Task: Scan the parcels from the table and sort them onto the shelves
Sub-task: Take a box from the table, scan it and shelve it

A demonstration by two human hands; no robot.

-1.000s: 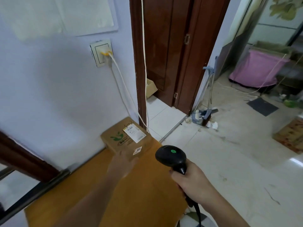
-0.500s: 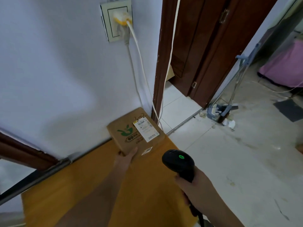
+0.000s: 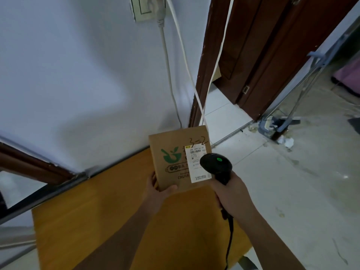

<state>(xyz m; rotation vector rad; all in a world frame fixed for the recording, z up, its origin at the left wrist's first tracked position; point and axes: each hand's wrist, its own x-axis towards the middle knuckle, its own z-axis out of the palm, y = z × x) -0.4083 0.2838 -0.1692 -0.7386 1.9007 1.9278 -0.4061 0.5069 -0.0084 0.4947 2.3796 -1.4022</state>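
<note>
A flat cardboard parcel point(image 3: 171, 152) with a green logo, a white shipping label and a handwritten "3-2" is tilted up above the far end of the orange table point(image 3: 101, 215). My left hand point(image 3: 158, 189) grips its near lower corner, thumb on the printed face. My right hand point(image 3: 231, 191) holds a black barcode scanner point(image 3: 216, 166) with a green light on top. The scanner's head sits just in front of the label's right edge, covering part of it. No shelves are in view.
A white wall with a socket point(image 3: 142, 8) and hanging white cables point(image 3: 185, 61) rises behind the table. A dark wooden door frame point(image 3: 206, 61) stands to the right. Beyond it lies tiled floor with a dustpan and broom point(image 3: 278, 123).
My left hand has lifted the parcel off the table and turned its label face towards me. The scanner has moved up and in close to the label.
</note>
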